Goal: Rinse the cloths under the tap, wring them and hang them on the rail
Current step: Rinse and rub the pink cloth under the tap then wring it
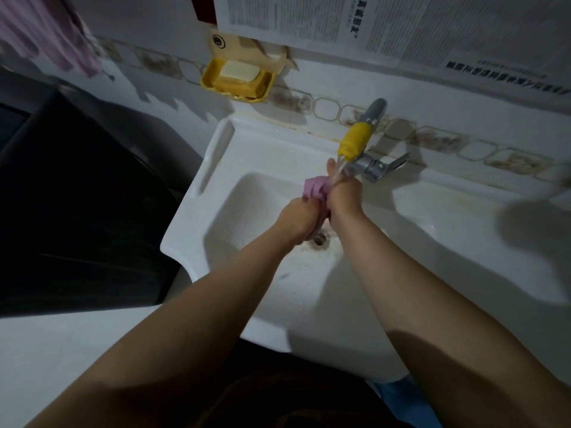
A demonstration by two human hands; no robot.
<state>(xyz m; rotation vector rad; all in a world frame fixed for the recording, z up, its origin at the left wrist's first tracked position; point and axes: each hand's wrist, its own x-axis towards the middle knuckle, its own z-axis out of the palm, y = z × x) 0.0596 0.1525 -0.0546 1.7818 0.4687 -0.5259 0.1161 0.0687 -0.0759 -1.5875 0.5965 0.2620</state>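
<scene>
A small pink cloth (407,187) is bunched up over the white sink basin (247,211), just under the tap (360,142), which has a yellow wrap on its spout. Water runs from the spout onto the cloth and my fingers. My left hand (295,219) grips the lower end of the cloth above the drain (319,239). My right hand (344,193) grips the upper end, its thumb raised into the stream. Another pink cloth (49,35) hangs at the top left.
A yellow soap dish (238,77) with a pale soap bar is fixed to the tiled wall above the sink's left side. Printed paper sheets (401,23) cover the wall above. A dark appliance (77,196) stands left of the sink.
</scene>
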